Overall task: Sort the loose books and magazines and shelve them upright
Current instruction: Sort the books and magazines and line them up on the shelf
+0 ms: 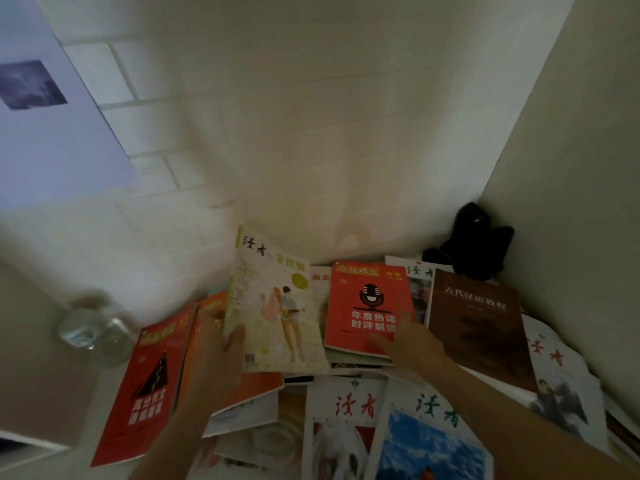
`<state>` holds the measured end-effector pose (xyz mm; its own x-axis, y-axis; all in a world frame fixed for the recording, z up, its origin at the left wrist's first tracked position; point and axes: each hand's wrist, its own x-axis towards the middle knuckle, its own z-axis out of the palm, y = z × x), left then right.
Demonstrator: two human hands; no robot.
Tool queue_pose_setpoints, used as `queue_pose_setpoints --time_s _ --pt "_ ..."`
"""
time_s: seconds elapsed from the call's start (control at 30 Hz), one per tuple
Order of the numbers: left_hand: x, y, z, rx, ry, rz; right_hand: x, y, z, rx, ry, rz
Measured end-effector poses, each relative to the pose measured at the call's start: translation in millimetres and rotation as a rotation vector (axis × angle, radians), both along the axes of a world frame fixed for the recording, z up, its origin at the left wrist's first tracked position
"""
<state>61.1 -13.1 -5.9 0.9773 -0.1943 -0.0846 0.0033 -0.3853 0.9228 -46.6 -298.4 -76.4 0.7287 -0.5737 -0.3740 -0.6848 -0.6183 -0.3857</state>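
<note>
Loose books and magazines lie spread over a white surface in a corner. My left hand (221,351) grips the lower left edge of a pale illustrated magazine (277,306), thumb on its cover, and holds it tilted up. My right hand (405,344) lies with straight fingers on a red book with a microphone (367,303). A brown book (474,320) lies to the right of it. A red book with a dark triangle (145,386) and an orange book (204,327) sit at the left. Two white magazines (391,427) lie in front.
A clear glass jar (93,327) stands at the left by the books. A black object (474,244) sits in the far right corner. White tiled wall (277,133) rises behind and a plain wall closes the right side. A poster (52,116) hangs at upper left.
</note>
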Motion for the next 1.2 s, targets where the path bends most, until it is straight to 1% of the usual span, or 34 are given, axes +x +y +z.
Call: queue_pose_setpoints --time_s 0.03,0.1,0.2,0.23,0.3,0.33,0.4,0.47,0.53,0.57,0.63,0.67,0.7,0.77,0.87,0.93,1.0,1.03,1.1,1.2 --pt "-1 10 11 -0.056 -0.008 0.024 8 0 1 0.006 0.061 -0.015" --pt "-3 21 31 -0.181 0.047 0.073 17 0 2 -0.012 0.131 -0.036" --pt "-3 12 45 -0.386 0.227 0.041 23 -6 -3 0.054 0.050 -0.106" --pt "-1 2 43 -0.389 0.260 0.013 23 -9 -2 0.095 0.021 -0.092" --pt "3 -26 28 -0.284 0.252 -0.040 20 -16 11 0.116 -0.007 -0.041" --pt "4 -42 18 -0.239 0.246 -0.068 17 -21 21 0.124 -0.031 -0.059" --pt "2 -76 -7 -0.209 0.292 -0.131 10 -31 33 0.154 -0.107 -0.140" --pt "-1 -103 -32 -0.134 0.308 -0.177 4 -39 34 0.199 -0.165 -0.199" --pt "-2 -120 -51 0.029 0.223 -0.187 4 -40 31 0.285 -0.182 -0.266" --pt "-1 -126 -59 0.127 0.160 -0.177 6 -40 27 0.316 -0.172 -0.267" --pt "-1 -136 -73 0.345 0.048 -0.187 13 -43 14 0.312 -0.144 -0.249" --pt "-2 -140 -76 0.438 0.013 -0.225 16 -42 12 0.291 -0.147 -0.264" --pt "-2 -145 -77 0.490 0.015 -0.258 19 -45 6 0.271 -0.149 -0.302" --pt "-1 -151 -71 0.490 0.096 -0.286 22 -49 0 0.246 -0.130 -0.395" --pt "6 -149 -55 0.333 0.354 -0.249 19 -47 -1 0.328 -0.185 -0.520" --pt "5 -140 -41 0.266 0.472 -0.318 16 -36 7 0.317 -0.209 -0.486" --pt "-1 -126 -28 0.220 0.500 -0.377 13 -20 19 0.299 -0.224 -0.375" --pt "-4 -116 -20 0.185 0.494 -0.400 12 -11 26 0.310 -0.261 -0.316" --pt "-4 -89 -9 0.139 0.463 -0.397 13 8 47 0.405 -0.352 -0.241" --pt "4 -43 -4 0.152 0.378 -0.372 22 36 60 0.588 -0.378 -0.287"
